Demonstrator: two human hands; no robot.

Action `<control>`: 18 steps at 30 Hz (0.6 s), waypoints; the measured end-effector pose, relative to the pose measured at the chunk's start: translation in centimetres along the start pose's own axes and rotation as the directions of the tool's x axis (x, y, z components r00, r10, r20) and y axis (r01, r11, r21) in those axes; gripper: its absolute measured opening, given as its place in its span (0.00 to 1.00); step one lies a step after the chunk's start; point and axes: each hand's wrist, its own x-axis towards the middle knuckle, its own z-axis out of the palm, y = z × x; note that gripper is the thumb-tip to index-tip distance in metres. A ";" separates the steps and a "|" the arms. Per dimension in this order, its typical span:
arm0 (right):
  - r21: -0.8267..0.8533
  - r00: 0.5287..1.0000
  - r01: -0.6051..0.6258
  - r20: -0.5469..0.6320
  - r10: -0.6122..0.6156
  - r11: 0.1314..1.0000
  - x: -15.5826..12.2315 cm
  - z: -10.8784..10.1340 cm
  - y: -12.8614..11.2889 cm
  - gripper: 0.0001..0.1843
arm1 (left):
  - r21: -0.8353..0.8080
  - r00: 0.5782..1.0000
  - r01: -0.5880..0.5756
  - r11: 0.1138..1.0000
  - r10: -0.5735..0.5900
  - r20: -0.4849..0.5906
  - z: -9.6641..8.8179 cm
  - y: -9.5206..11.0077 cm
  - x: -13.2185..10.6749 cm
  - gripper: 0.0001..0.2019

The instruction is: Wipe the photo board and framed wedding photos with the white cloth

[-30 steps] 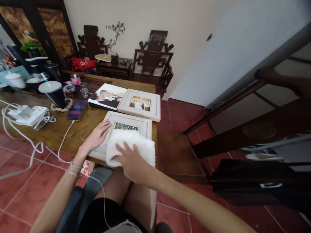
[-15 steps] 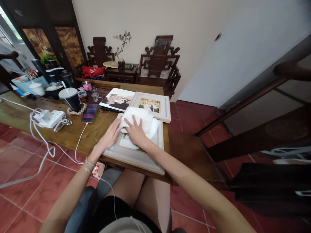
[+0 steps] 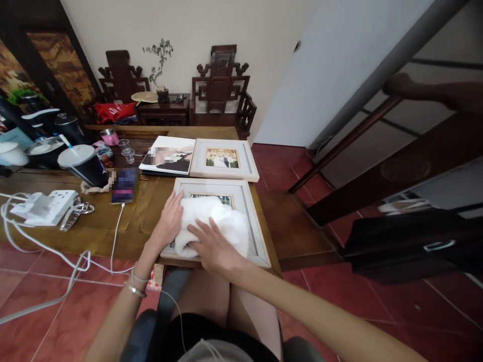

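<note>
A white-bordered picture frame point(image 3: 249, 213) lies face up at the near edge of the wooden table. Across its lower half rests a bunched white towel point(image 3: 226, 221), which hides most of the picture inside. My right hand point(image 3: 215, 246) presses down on the towel, fingers spread over the top and thumb by the folded left edge, keeping hold of it. Flat along the frame's left border lies my left hand point(image 3: 169, 218), its fingers stretched out beside the towel.
Behind are a second picture frame point(image 3: 247, 161) and a photo album point(image 3: 153, 163). To the left are a phone point(image 3: 124, 186) on a cable, a dark cup point(image 3: 88, 168) with a straw, and a white power strip point(image 3: 56, 206). A wooden chair point(image 3: 377, 166) stands at the right.
My right hand has drawn the towel toward me, from the frame's far part to its near part, uncovering the picture's top. My left hand stays at the left border. The view has shifted right.
</note>
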 end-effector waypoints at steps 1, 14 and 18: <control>0.003 0.999 -0.008 -0.035 0.008 1.000 0.3 0.0 0.5 0.17 | 0.003 1.000 -0.007 1.000 0.007 0.005 0.1 -0.1 0.0 0.31; 0.171 0.999 -0.002 0.040 -0.005 0.985 3.2 -1.1 4.2 0.24 | -0.040 0.999 -0.053 0.998 0.053 0.002 0.1 -0.1 0.0 0.33; 0.342 0.973 0.134 0.134 -0.189 0.930 -0.5 -3.6 2.5 0.25 | -0.044 1.000 -0.023 0.999 0.023 0.004 0.1 -0.2 0.0 0.31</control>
